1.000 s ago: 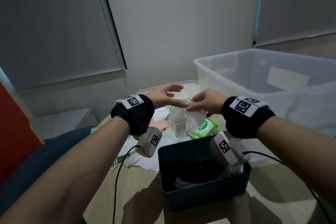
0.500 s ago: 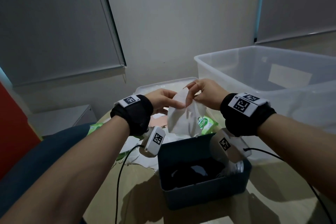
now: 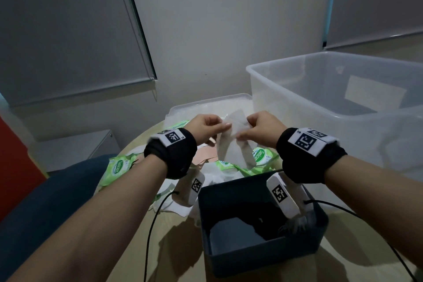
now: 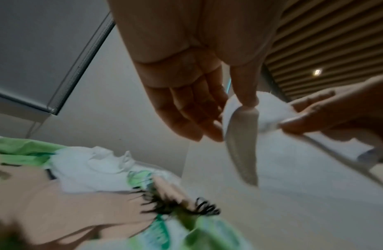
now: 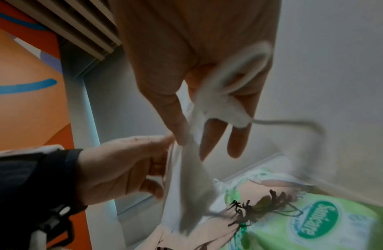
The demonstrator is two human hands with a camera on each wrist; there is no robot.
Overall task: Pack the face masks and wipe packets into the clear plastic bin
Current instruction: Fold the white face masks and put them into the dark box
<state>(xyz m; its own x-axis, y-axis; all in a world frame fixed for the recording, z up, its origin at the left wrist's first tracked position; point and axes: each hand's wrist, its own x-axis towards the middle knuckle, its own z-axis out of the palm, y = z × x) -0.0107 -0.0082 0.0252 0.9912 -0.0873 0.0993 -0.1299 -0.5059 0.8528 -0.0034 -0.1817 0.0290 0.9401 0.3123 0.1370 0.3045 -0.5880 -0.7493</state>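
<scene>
Both hands hold one white face mask (image 3: pixel 233 142) up over the table. My left hand (image 3: pixel 207 127) pinches its upper left edge between thumb and fingers, as the left wrist view shows at the mask (image 4: pixel 242 128). My right hand (image 3: pixel 258 128) pinches the upper right edge, and the mask (image 5: pixel 199 152) hangs down from it with an ear loop trailing. Green wipe packets (image 3: pixel 261 155) and more masks, white and peach, lie on the table below. The large clear plastic bin (image 3: pixel 297 107) stands at the right.
A dark grey box (image 3: pixel 263 258) sits at the near edge under my wrists, with dark items inside. A clear lid (image 3: pixel 206 103) lies behind the pile. Another green packet (image 3: pixel 116 167) lies at the left, near a blue chair (image 3: pixel 34 201).
The hands lifted the mask off the pile and brought it nearer. They now pinch its top edge close together while it hangs folded.
</scene>
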